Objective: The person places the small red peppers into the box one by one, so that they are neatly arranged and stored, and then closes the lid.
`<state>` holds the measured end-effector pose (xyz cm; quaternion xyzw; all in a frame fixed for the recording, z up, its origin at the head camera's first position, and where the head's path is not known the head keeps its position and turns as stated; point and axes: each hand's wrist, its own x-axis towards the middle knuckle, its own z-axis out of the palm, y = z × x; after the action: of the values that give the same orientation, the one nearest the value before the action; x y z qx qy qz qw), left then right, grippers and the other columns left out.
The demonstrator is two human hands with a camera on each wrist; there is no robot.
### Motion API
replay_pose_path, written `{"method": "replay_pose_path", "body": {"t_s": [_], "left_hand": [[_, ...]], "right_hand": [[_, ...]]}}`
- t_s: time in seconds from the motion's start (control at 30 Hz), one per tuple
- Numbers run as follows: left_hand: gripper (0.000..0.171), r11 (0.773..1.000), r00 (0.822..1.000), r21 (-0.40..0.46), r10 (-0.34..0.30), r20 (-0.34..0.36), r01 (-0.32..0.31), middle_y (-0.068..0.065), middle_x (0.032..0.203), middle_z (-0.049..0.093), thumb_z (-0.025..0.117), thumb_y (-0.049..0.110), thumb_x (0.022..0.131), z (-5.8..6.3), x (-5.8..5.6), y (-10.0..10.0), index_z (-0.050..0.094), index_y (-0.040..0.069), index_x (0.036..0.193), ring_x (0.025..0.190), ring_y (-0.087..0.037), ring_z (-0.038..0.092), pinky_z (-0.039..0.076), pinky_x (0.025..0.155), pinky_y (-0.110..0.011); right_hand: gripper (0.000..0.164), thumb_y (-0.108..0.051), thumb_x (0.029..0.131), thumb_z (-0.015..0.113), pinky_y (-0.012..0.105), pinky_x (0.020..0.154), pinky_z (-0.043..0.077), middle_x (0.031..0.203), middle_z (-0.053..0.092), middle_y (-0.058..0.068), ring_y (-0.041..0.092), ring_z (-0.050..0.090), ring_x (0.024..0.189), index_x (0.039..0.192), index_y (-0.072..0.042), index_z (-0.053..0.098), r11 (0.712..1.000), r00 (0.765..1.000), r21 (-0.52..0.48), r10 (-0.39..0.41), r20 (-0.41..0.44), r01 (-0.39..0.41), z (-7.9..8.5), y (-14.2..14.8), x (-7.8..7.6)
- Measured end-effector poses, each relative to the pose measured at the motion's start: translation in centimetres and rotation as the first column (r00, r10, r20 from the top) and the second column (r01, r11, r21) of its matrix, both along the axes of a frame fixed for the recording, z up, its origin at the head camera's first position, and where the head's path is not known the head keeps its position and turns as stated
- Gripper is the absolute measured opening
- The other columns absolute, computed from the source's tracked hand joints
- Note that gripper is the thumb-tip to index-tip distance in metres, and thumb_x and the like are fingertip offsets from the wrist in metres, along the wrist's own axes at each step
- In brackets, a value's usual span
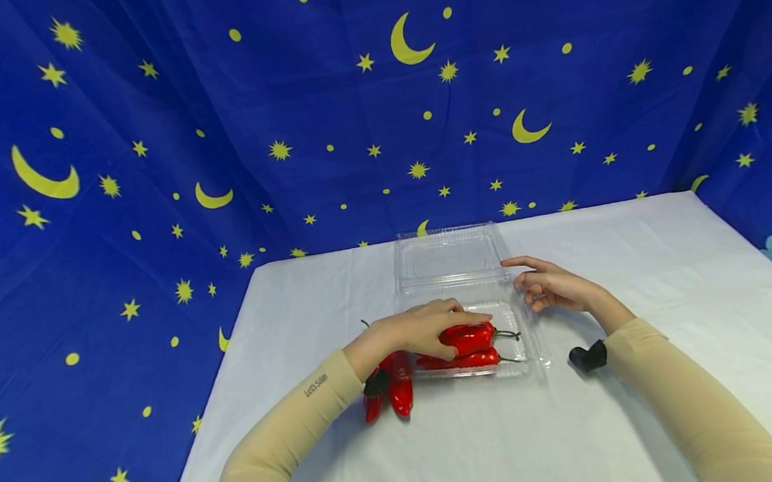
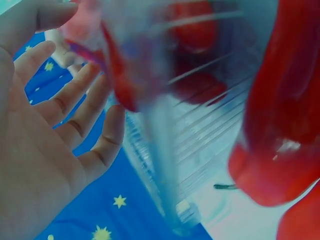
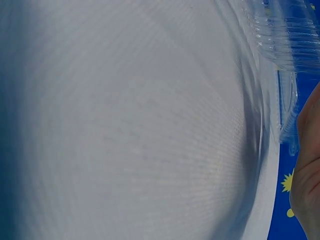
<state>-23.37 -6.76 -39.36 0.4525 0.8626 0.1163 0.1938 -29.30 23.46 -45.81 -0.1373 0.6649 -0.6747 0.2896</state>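
A hinged clear plastic container (image 1: 531,351) lies open on the table, its lid (image 1: 451,257) folded back toward the curtain. Two red peppers (image 1: 472,359) with thin dark green stems lie side by side in its base. My left hand (image 1: 427,328) reaches over them from the left, thumb and spread fingers about the upper one. In the left wrist view, the palm and loosely bent fingers (image 2: 82,112) show beside the see-through wall. My right hand (image 1: 556,286) is at the container's right side, index finger stretched to the lid's edge, other fingers loosely bent.
More red peppers (image 1: 401,395) lie left of the container, partly hidden under my left wrist. White cloth (image 1: 470,446) covers the table. A blue curtain (image 1: 346,85) with yellow stars and moons hangs behind and along the sides. A black wrist-worn piece (image 1: 587,357) sits by my right sleeve.
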Motion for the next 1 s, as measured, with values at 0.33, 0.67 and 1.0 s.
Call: {"method": "replay_pose_path", "body": {"t_s": [0.33,0.67,1.0], "left_hand": [[0.077,0.996,0.996,0.076,0.057,-0.066,-0.052,0.0,0.137,0.043,0.067,0.024,0.084,3.5,-0.3,-1.5,0.028,0.039,0.148,0.12,-0.017,0.042,0.043,0.094,-0.037],[0.074,0.966,0.987,0.252,0.087,-0.135,-0.051,0.001,0.129,0.048,0.059,0.023,0.084,5.9,-0.6,-4.3,0.026,0.032,0.15,0.112,-0.012,0.045,0.045,0.087,-0.033],[0.072,0.913,0.977,0.387,0.182,-0.112,-0.126,0.001,0.127,0.048,0.056,0.023,0.087,6.6,-0.2,-6.9,0.022,0.032,0.151,0.109,-0.011,0.046,0.045,0.088,-0.038]], "right_hand": [[0.052,-0.013,0.1,0.043,0.027,0.057,0.053,0.094,0.047,0.011,0.013,0.056,0.065,0.147,-0.007,0.022,1.0,1.0,0.009,-0.002,0.011,0.002,0.1,-0.2,-0.1],[0.053,-0.013,0.099,0.044,0.026,0.057,0.053,0.096,0.047,0.013,0.014,0.057,0.065,0.147,-0.007,0.022,1.0,1.0,0.017,-0.003,0.015,0.003,0.0,-0.1,0.0],[0.052,-0.011,0.1,0.043,0.026,0.056,0.053,0.095,0.047,0.013,0.013,0.057,0.065,0.147,-0.006,0.023,1.0,1.0,-0.009,0.015,-0.006,-0.015,-0.1,0.0,-0.1]]}}
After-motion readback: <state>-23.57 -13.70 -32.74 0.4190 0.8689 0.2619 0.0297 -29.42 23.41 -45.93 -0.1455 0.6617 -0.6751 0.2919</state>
